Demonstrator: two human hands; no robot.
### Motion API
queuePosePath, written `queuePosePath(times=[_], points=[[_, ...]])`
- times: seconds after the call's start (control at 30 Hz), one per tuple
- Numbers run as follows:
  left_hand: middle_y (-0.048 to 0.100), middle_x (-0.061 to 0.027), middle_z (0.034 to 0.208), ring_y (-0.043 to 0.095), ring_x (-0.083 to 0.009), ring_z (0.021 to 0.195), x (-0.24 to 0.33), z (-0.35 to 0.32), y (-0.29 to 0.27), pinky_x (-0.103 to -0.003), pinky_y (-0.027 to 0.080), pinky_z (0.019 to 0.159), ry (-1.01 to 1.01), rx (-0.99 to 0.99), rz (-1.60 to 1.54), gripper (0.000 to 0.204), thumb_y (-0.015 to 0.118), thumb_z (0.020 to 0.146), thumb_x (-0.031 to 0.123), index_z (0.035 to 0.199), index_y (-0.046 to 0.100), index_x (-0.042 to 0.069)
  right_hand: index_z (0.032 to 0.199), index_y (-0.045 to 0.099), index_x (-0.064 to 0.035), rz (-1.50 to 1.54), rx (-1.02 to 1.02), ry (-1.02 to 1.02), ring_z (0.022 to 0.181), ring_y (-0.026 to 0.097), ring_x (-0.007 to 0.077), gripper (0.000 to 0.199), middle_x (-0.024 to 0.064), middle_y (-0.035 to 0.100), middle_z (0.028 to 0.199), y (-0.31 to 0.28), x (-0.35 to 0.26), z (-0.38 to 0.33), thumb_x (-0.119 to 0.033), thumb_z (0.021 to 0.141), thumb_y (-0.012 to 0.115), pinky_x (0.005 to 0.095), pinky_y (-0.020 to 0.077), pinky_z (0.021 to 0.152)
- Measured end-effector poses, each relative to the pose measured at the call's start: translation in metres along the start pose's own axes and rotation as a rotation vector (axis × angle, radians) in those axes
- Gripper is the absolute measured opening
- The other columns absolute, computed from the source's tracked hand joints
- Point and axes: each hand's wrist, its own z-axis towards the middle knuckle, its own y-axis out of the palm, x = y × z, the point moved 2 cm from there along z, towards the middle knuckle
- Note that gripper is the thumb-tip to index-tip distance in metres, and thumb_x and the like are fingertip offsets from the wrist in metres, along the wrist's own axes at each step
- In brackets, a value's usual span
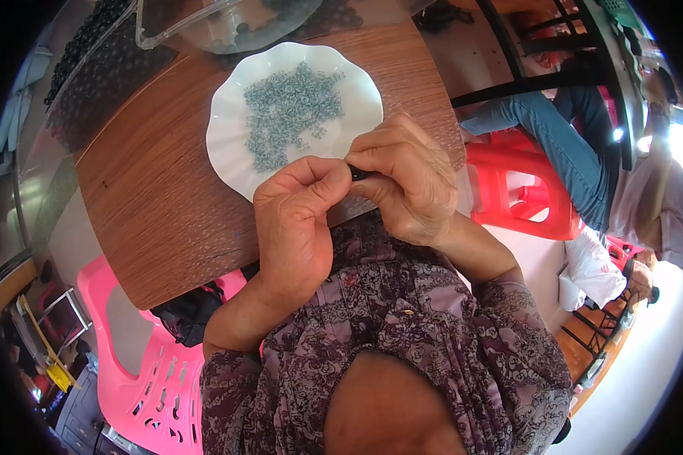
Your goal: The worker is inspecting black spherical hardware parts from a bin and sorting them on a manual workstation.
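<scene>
Close together above the table's near edge, my left hand (300,201) and my right hand (410,178) are both pinched, thumb against forefinger. A small glossy black piece (358,173) shows between their fingertips, mostly covered by them; its exact kind cannot be made out. Just beyond the hands lies a white plate (224,125) with a wavy rim. Spread over its middle are many tiny clear, greyish ring-like pieces (292,110).
On the wooden table (167,182), a clear plastic tub (174,36) with dark round pieces stands at the far side. More black beads (76,76) lie at the far left. A pink chair (140,379) is at left, a red stool (508,182) and a seated person in jeans (554,129) at right.
</scene>
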Motion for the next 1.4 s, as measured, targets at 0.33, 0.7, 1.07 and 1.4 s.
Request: queuePosePath(times=[0.33,0.7,1.07,1.4], points=[[0.062,-0.0039,0.084,0.053,-0.0081,0.078,0.003,0.002,0.004,-0.022,0.040,0.074,-0.043,0.057,0.030,0.016,0.057,0.088,0.009,0.090,0.062,-0.005,0.084,0.058,0.0017,0.082,0.093,0.049,0.067,0.056,0.0255,0.034,0.0124,0.061,0.079,0.006,0.009,-0.003,-0.002,0.054,0.076,0.0322,0.0447,0.058],[0.060,-0.0050,0.093,0.055,-0.0080,0.083,0.014,-0.014,-0.004,-0.020,0.044,0.075,0.148,-0.078,0.206,0.014,0.062,0.085,0.003,0.097,0.058,-0.004,0.100,0.059,0.0039,0.005,-0.013,-0.002,0.073,0.057,0.0281,0.046,0.0143,0.060,0.090,0.006,-0.017,0.002,0.006,0.056,0.070,0.0358,0.0445,0.063],[0.063,-0.0144,0.092,0.059,-0.0180,0.082,0.147,-0.001,-0.038,-0.027,0.048,0.078,1.033,0.229,0.840,0.019,0.060,0.077,-0.010,0.097,0.060,-0.007,0.090,0.064,0.0010,-0.178,-0.058,0.211,0.072,0.056,0.0235,0.028,0.0109,0.061,0.081,0.001,0.019,0.007,0.009,0.064,0.067,0.0314,0.0440,0.062],[0.063,-0.0097,0.105,0.058,-0.0154,0.094,0.254,0.060,-0.081,-0.026,0.044,0.087,1.168,0.578,1.484,0.035,0.068,0.080,0.011,0.111,0.060,-0.002,0.079,0.064,-0.0036,-0.361,-0.269,0.068,0.069,0.052,0.0240,0.022,0.0063,0.053,0.072,0.030,0.030,0.015,0.004,0.058,0.064,0.0340,0.0400,0.059]])
